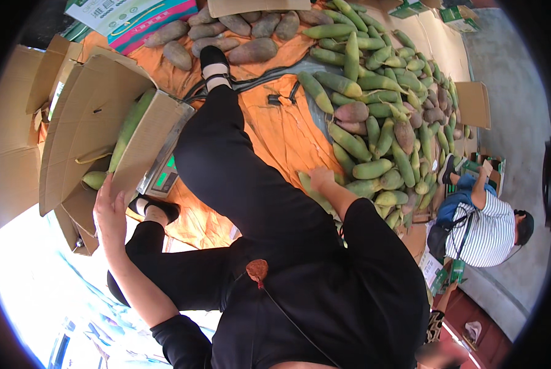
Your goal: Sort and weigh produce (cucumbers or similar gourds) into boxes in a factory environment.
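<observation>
My left hand (109, 218) is at the near edge of an open cardboard box (140, 144). Its fingers are stretched out along the cardboard and hold nothing. Long green radishes (128, 129) lie inside the box, partly hidden by its walls. Under the box's right side shows a scale (158, 175) with a lit green display. My right hand (320, 178) is at the left edge of a large heap of radishes (374, 169), its fingers closed round a green radish (311, 189), which is partly covered by my hand and arm.
Reddish-purple radishes (254, 51) lie on the orange sheet (269, 129) beyond my foot. A printed carton (134, 21) stands at the far left. Dark cables (251, 83) cross the sheet. To the right, a person in a striped shirt (487, 230) bends near green cartons.
</observation>
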`<state>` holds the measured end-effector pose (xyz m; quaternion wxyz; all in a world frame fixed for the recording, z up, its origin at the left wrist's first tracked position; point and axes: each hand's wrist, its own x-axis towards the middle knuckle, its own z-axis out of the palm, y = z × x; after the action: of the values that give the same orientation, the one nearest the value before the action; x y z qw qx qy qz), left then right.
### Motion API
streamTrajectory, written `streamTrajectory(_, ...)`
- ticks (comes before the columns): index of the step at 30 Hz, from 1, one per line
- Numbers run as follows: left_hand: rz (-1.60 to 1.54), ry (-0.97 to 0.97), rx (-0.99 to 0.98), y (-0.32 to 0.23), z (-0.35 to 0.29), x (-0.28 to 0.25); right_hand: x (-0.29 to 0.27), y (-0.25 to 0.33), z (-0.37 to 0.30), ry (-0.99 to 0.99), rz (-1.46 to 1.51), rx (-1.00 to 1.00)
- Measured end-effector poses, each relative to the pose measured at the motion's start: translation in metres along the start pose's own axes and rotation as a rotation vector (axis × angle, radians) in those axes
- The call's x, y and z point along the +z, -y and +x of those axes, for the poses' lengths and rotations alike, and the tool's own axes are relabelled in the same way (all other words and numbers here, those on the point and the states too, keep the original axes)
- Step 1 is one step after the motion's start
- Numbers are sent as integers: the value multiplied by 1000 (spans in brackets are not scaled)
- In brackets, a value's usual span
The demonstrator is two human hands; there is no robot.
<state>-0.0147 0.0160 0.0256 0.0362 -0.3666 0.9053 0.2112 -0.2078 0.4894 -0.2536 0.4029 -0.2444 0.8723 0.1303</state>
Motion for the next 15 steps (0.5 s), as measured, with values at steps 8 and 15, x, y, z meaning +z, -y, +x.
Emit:
streamTrajectory(8,12,-9,-12,-10,9,1,28,-31,25,122,404,52)
streamTrajectory(15,12,-40,-67,-8,6,-1,35,2,30,-7,252,-105)
